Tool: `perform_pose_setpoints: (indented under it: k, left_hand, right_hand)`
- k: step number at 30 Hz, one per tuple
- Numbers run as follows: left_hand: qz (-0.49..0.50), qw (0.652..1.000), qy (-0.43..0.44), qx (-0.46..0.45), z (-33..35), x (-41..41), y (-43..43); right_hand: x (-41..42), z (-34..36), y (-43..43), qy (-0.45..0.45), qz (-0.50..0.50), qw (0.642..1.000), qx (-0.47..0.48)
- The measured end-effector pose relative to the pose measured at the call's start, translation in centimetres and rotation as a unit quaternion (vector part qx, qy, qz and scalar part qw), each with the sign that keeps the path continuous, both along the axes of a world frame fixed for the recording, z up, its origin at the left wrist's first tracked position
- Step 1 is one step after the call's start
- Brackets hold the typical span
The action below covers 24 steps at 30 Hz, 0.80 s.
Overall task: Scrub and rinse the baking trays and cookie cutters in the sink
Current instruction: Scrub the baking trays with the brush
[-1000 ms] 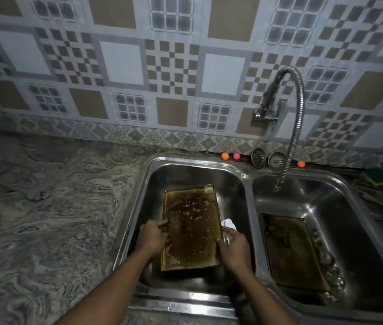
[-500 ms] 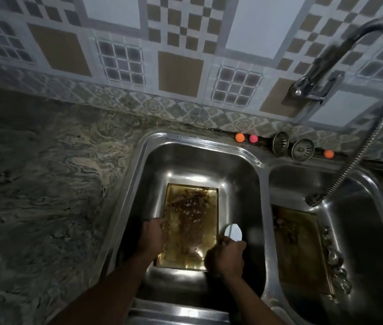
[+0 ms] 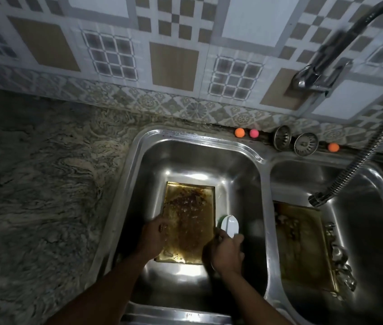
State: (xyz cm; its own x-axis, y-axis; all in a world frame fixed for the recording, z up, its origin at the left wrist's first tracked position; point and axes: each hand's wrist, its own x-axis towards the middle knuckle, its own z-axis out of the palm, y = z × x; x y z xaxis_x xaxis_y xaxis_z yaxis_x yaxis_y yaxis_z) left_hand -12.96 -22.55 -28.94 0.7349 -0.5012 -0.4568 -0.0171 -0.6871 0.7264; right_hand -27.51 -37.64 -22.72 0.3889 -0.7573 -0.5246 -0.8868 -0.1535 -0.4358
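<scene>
Inspector: State of the wall [image 3: 174,64]?
Clerk: Tiled in white, tan and checked squares, with a patterned border strip [image 3: 148,103] along its foot.
Inspector: Bench [image 3: 33,195]?
Clerk: Grey swirled stone, meeting the wall. Light dim overall, and the bench is darkest far left.

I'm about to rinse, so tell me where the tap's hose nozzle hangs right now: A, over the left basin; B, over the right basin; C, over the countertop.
B: the hose nozzle hangs within the right basin, just above the far end of the second tray lying there.
</scene>
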Motion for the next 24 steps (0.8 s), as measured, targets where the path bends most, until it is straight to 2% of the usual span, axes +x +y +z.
perform_pose_setpoints:
  k: [2,3,7,9,13,17,21,24]
  left_hand:
    - [-0.036,0.999,-0.004,-0.025,0.5,-0.2,0.0]
    - [-0.054,0.998,-0.009,-0.030,0.7,-0.4,-0.1]
    - [-0.080,0.993,-0.061,0.056,1.9,-1.1,-0.7]
    - [-0.068,0.990,-0.105,0.067,3.5,-1.9,-1.6]
    - [-0.056,0.987,-0.152,-0.023,6.6,-4.0,-4.8]
    - [-0.058,0.979,-0.174,-0.090,9.8,-7.0,-9.6]
    - [-0.109,0.961,-0.213,-0.143,13.1,-11.3,-14.4]
    - [-0.155,0.954,-0.213,-0.146,14.5,-14.9,-17.7]
  right_hand:
    - [-0.5,0.1,0.1,-0.024,-0.037,0.999,-0.023]
    - [-0.8,0.0,0.2,-0.038,-0.023,0.998,-0.039]
    - [-1.7,1.1,0.3,-0.093,-0.010,0.993,-0.070]
    - [-2.3,2.1,0.1,-0.145,0.017,0.984,-0.100]
    - [-3.6,5.3,-0.9,-0.279,-0.011,0.948,-0.151]
    - [-6.2,8.7,-3.9,-0.357,-0.067,0.909,-0.204]
    - [-10.4,11.1,-8.5,-0.384,-0.109,0.888,-0.231]
    - [-14.9,11.9,-12.2,-0.386,-0.120,0.875,-0.265]
